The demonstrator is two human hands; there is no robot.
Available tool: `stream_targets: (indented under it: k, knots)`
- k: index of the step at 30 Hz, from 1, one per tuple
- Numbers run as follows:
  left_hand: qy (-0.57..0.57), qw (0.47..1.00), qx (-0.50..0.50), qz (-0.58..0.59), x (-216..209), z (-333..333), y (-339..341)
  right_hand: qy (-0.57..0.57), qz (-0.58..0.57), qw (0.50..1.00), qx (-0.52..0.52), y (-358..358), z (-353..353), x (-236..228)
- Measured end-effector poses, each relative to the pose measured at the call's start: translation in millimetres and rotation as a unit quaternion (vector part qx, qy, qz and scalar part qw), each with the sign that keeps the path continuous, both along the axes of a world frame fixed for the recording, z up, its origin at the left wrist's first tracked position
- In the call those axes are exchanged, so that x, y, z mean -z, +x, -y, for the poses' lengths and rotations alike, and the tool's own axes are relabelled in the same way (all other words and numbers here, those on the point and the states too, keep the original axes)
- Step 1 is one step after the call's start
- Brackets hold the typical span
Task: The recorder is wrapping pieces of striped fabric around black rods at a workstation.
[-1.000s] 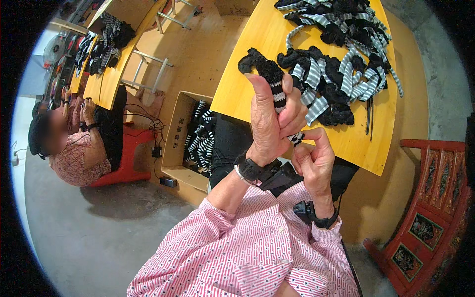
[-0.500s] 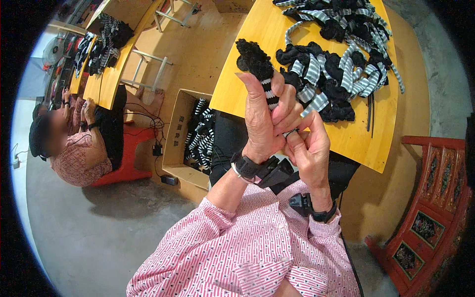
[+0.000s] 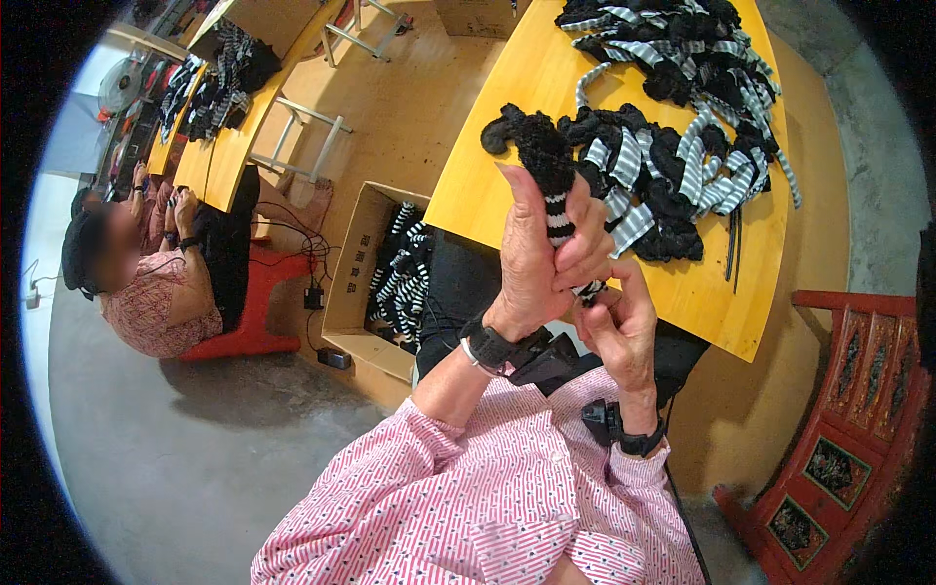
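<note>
My left hand [image 3: 546,258] is closed around a black-and-white striped knit tube [image 3: 560,216] with its thumb pointing up. A fuzzy black end [image 3: 534,144] of the tube sticks out above the fist. Below the fist, a short striped end [image 3: 589,290] of the tube shows. My right hand [image 3: 622,327] pinches at this lower end, its fingers bent and partly covering it. Both hands are above the near edge of the yellow table [image 3: 487,185]. On the table lies a pile of grey-and-white striped strips and fuzzy black pieces [image 3: 663,146].
Two thin dark rods [image 3: 731,249] lie by the pile. Left of the table, an open cardboard box [image 3: 351,268] holds several striped knit tubes [image 3: 402,278]. A red carved wooden chair [image 3: 843,439] stands at right. Farther left, a person [image 3: 161,302] sits at another table [image 3: 229,161].
Both hands have shifted slightly right and lower in the picture with the knit tube. More of its striped lower end now shows between them.
</note>
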State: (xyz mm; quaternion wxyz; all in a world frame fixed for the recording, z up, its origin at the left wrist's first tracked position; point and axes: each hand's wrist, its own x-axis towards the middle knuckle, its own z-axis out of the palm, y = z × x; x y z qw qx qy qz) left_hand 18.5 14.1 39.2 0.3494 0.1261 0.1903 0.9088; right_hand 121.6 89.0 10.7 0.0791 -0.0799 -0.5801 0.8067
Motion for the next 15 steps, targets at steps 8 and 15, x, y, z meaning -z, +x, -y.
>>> stream_targets:
  k: [8,15]
  knots:
    - [-0.006,1.0,-0.021,-0.001,-2.3,1.2,-7.3,0.067,-0.006,0.997,0.023,6.4,7.0,8.1]
    - [0.058,0.997,-0.033,0.034,-4.8,3.0,-12.1,0.097,0.027,0.995,0.011,18.9,-1.6,20.2]
